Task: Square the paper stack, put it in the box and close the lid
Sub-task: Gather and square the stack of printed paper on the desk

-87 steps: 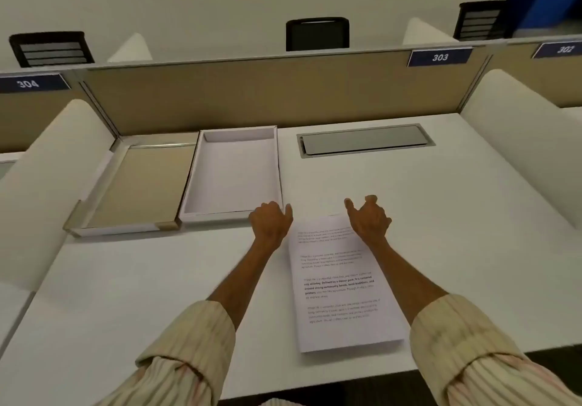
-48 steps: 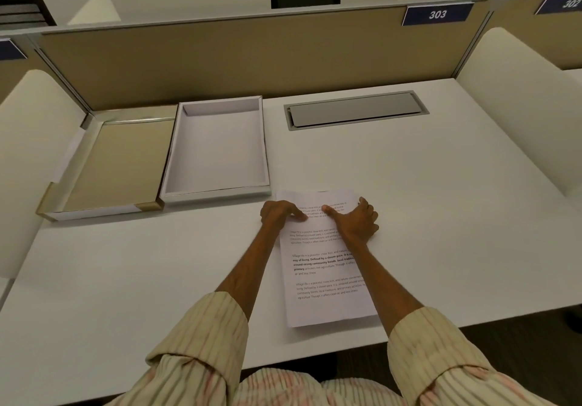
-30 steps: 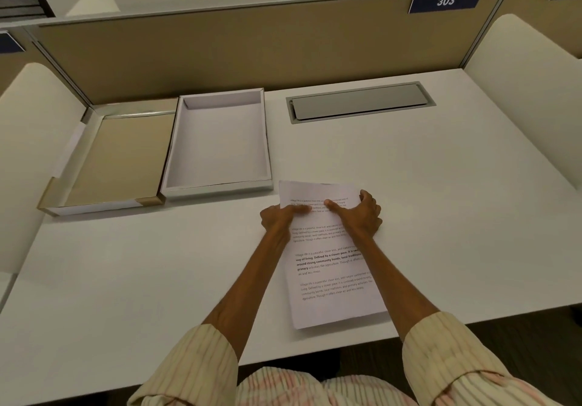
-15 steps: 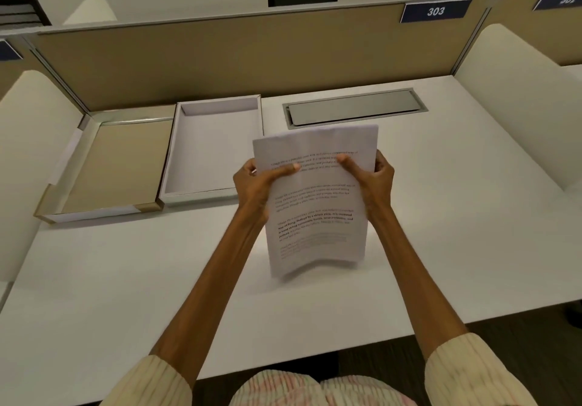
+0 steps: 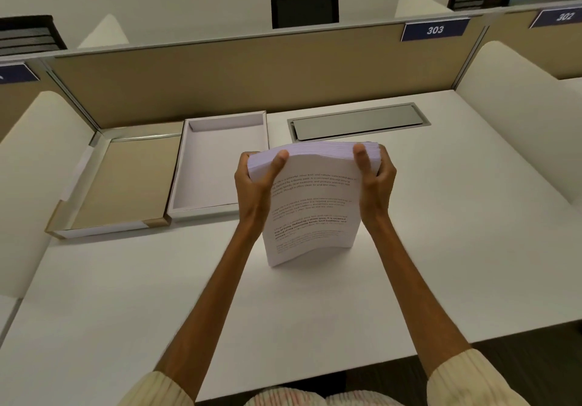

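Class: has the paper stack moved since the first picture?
Yes. The paper stack has been lifted from flat on the desk and stands upright on its lower edge.

Bare desk [image 5: 441, 232] lies open to the right of and nearer than the upright paper stack [image 5: 310, 213]. On the left, the open box [image 5: 220, 213] and its lid [image 5: 104, 226] fill the far corner. The partition [image 5: 236, 81] walls off the far edge, side screens [image 5: 519, 112] the flanks.

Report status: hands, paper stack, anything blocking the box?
Left hand and right hand clamp paper stack, upright on desk. Box open, empty; lid beside it. Nothing blocking.
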### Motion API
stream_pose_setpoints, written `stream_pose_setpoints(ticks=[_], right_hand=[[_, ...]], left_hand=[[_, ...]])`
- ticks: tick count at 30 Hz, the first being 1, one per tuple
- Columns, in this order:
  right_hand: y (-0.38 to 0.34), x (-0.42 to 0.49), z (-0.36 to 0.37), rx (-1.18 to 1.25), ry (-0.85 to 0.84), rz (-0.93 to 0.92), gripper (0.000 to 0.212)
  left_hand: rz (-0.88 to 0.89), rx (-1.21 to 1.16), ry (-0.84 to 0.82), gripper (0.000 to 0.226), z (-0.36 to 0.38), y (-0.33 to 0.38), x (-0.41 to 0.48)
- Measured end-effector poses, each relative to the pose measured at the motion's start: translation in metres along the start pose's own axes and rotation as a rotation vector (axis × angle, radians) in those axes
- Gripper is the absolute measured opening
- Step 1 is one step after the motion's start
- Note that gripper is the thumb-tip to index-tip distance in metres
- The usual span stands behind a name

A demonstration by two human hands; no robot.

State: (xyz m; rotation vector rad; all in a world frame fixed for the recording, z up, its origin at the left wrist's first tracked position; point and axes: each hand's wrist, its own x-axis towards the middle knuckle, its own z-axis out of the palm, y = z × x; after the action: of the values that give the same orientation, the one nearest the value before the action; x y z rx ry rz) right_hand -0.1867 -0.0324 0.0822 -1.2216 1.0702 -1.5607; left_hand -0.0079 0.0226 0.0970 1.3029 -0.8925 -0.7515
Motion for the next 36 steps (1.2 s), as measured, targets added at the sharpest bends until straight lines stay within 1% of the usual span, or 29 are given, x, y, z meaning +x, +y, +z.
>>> stream_pose_setpoints(ticks=[2,4,5,6,7,8,10,11,12,13,16,17,18,23,26,32,36], right_hand=[[-0.004,0.003,0.006,-0.013,0.069,-0.024,0.034],[-0.006,0.004,0.007,-0.010,0.093,-0.031,0.025],[-0.006,0.004,0.006,-0.007,0.090,-0.030,0.025],[-0.006,0.004,0.004,-0.006,0.073,-0.032,0.027],[-0.005,0.005,0.002,-0.004,0.043,-0.038,0.035],[-0.005,0.004,-0.002,0.005,-0.001,-0.048,0.047],[0.002,-0.001,-0.010,0.024,-0.106,-0.030,0.070],[0.007,-0.005,-0.014,0.030,-0.151,-0.005,0.076],[0.011,-0.008,-0.018,0.026,-0.182,0.027,0.077],[0.015,-0.012,-0.021,0.013,-0.200,0.058,0.073],[0.023,-0.013,-0.024,0.011,-0.199,0.102,0.035],[0.023,-0.012,-0.024,0.019,-0.190,0.112,0.027],[0.023,-0.011,-0.024,0.028,-0.186,0.118,0.025],[0.018,-0.011,-0.025,0.058,-0.218,0.109,0.024],[0.027,-0.019,-0.028,0.041,-0.234,0.163,0.026],[0.047,-0.027,-0.031,-0.067,-0.230,0.259,0.028],[0.052,-0.033,-0.029,-0.076,-0.186,0.284,0.024]], left_hand=[[0.018,0.038,0.041,0.043,0.004,-0.002,0.001],[0.032,0.037,0.055,0.041,0.004,-0.005,0.001],[0.044,0.028,0.049,0.043,0.003,-0.006,0.000],[0.054,0.008,0.034,0.043,0.001,-0.008,0.000],[0.061,-0.019,0.014,0.042,-0.001,-0.010,0.001],[0.066,-0.047,-0.007,0.040,-0.004,-0.014,0.000],[0.059,-0.079,-0.055,0.046,-0.009,-0.024,-0.003],[0.042,-0.081,-0.083,0.048,-0.010,-0.031,-0.007],[0.017,-0.072,-0.106,0.047,-0.011,-0.038,-0.010],[-0.012,-0.064,-0.110,0.043,-0.010,-0.045,-0.013],[-0.055,-0.070,-0.063,0.036,-0.007,-0.052,-0.017],[-0.047,-0.072,-0.056,0.034,-0.006,-0.052,-0.016],[-0.038,-0.075,-0.053,0.034,-0.005,-0.050,-0.016],[0.001,-0.102,-0.056,0.036,-0.010,-0.049,-0.016],[0.007,-0.090,-0.088,0.037,-0.014,-0.058,-0.021],[-0.029,-0.038,-0.092,0.040,-0.018,-0.075,-0.024],[-0.073,0.038,-0.028,0.044,-0.017,-0.087,-0.028]])
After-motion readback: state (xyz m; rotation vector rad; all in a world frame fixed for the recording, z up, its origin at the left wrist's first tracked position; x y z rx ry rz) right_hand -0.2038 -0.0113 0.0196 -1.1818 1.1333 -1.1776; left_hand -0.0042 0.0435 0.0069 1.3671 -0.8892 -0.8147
